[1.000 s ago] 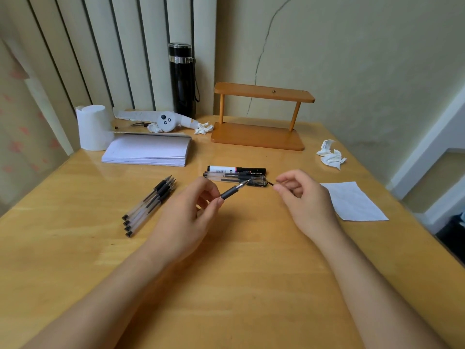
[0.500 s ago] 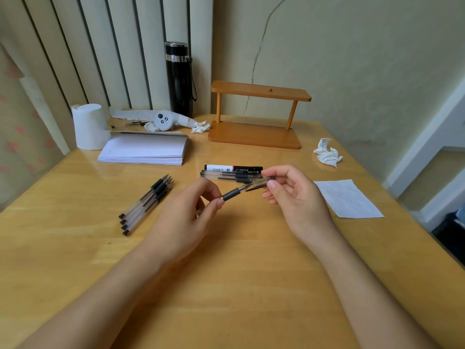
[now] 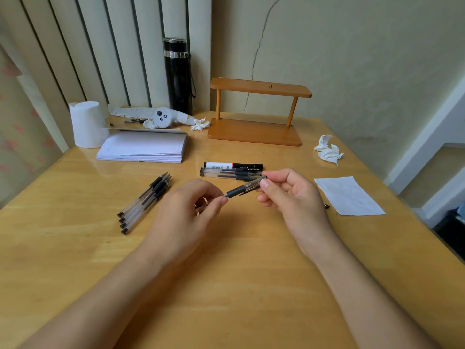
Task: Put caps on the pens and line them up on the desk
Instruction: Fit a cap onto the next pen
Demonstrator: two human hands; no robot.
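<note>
My left hand (image 3: 186,210) grips a clear pen with a black grip (image 3: 236,190) above the middle of the desk. My right hand (image 3: 289,195) pinches a clear cap (image 3: 254,183) that sits over the pen's tip. To the left, several uncapped clear pens (image 3: 144,202) lie side by side on the desk, tips pointing away. Behind my hands, capped clear pens (image 3: 229,173) lie in a row next to a black and white marker (image 3: 232,165).
A white notepad (image 3: 143,147), a paper roll (image 3: 86,124), a black flask (image 3: 178,76) and a wooden stand (image 3: 256,112) occupy the back of the desk. A crumpled tissue (image 3: 327,149) and a flat white sheet (image 3: 348,195) lie to the right.
My right hand picked a cap up from the desk near the capped pens, brought it to the pen tip and slid it on. My left hand stayed almost still.
</note>
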